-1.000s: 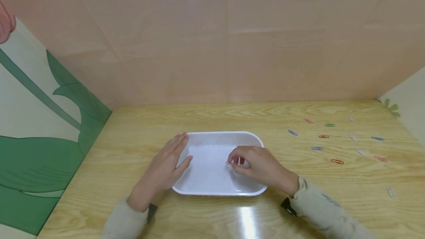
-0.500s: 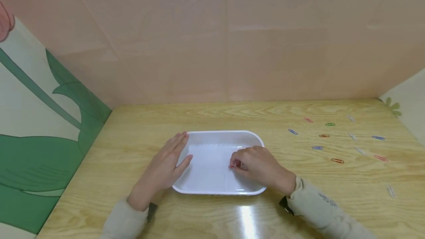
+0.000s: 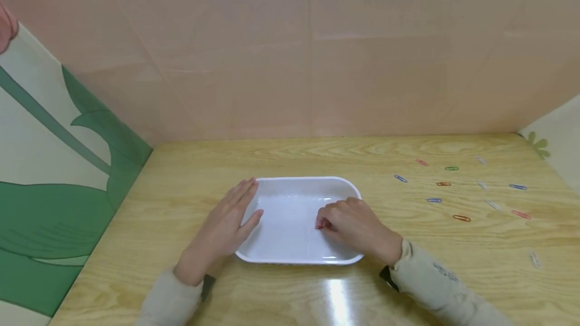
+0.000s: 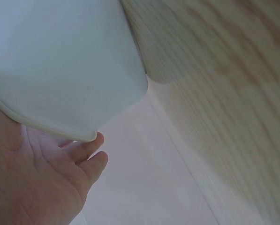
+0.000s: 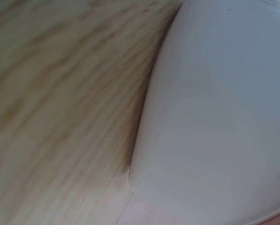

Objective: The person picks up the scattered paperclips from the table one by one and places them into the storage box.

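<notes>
A white rectangular tray [image 3: 290, 260] with rounded corners sits on the table in the head view. My left hand [image 3: 226, 223] rests on its left rim, fingers straight and thumb reaching over the inside. In the left wrist view that hand [image 4: 46, 173] lies along the tray's edge, fingertips at the corner. My right hand [image 3: 351, 223] is low inside the tray's right half and pinches a small red paper clip [image 3: 319, 227] between thumb and fingertips, close over the tray floor. The right wrist view shows mostly the tray's outer wall [image 5: 210, 112]; the fingers are hidden there.
Several loose paper clips lie scattered on the wooden table [image 3: 181, 205] at the right, among them a blue clip [image 3: 401, 178], a green clip [image 3: 451, 168], a red clip [image 3: 461, 218] and a white clip [image 3: 535, 259]. A pinkish wall panel [image 3: 308, 64] stands behind the table.
My right hand has lowered toward the tray floor with the red paper clip and shifted slightly right, its fingers drawn in more. My left hand has stayed on the rim.
</notes>
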Motion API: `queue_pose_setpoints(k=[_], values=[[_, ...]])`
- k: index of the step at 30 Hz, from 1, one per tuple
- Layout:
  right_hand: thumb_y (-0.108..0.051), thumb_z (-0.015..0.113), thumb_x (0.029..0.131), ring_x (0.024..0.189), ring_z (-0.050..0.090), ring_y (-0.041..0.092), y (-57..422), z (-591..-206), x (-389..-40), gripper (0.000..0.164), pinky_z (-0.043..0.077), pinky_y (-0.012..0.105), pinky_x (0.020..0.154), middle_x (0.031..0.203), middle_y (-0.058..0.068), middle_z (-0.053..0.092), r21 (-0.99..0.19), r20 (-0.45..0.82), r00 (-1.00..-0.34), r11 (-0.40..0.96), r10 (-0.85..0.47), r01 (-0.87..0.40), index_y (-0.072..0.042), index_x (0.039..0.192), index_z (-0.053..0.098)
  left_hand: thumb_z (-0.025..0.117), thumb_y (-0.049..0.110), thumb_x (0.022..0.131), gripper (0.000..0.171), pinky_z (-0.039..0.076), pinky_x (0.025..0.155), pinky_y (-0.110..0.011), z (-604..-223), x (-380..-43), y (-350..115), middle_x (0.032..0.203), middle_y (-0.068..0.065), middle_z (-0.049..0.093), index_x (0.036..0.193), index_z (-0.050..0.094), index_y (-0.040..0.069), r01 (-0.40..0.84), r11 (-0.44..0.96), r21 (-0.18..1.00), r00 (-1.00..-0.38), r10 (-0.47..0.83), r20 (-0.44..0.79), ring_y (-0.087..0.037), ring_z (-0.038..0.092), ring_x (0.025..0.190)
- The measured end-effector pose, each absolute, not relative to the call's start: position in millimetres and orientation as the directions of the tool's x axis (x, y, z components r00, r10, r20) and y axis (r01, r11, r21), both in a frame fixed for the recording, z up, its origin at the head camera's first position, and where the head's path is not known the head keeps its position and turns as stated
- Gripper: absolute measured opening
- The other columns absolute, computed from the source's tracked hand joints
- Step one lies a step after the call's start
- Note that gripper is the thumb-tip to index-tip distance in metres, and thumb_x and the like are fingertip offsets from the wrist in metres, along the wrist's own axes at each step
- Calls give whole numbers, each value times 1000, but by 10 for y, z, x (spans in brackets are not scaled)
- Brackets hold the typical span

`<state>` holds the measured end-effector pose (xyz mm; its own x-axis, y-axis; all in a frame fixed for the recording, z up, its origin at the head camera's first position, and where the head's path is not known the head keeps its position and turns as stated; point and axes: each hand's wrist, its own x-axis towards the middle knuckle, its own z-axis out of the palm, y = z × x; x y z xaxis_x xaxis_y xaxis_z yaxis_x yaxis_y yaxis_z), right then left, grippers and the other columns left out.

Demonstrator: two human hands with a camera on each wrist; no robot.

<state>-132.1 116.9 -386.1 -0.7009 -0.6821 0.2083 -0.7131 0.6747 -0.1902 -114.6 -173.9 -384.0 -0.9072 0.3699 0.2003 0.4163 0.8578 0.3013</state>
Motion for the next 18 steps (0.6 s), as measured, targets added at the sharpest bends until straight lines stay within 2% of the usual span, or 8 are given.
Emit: queue_pose_setpoints(k=[10, 18], values=[[-9, 76, 78, 69, 64, 5, 1158, -3857, -1318, 13, 49, 28, 64, 78, -11, 72, -175, 205, -711, 690, -672, -702, -22, 81, 75, 54, 37, 101, 65, 29, 123, -50, -3838, -1157, -1741, 159, -16, 36, 151, 37, 1, 416, 860, 295, -907, 370, 201, -34, 34, 148], [-17, 76, 82, 72, 63, 4, 1170, -3873, -1323, 6, 49, 26, 66, 80, -13, 72, -228, 208, -721, 684, -661, -693, -23, 83, 75, 55, 36, 100, 65, 30, 122, -50, -3850, -1151, -1741, 158, -17, 37, 151, 38, 0, 421, 857, 298, -905, 373, 207, -35, 35, 147]])
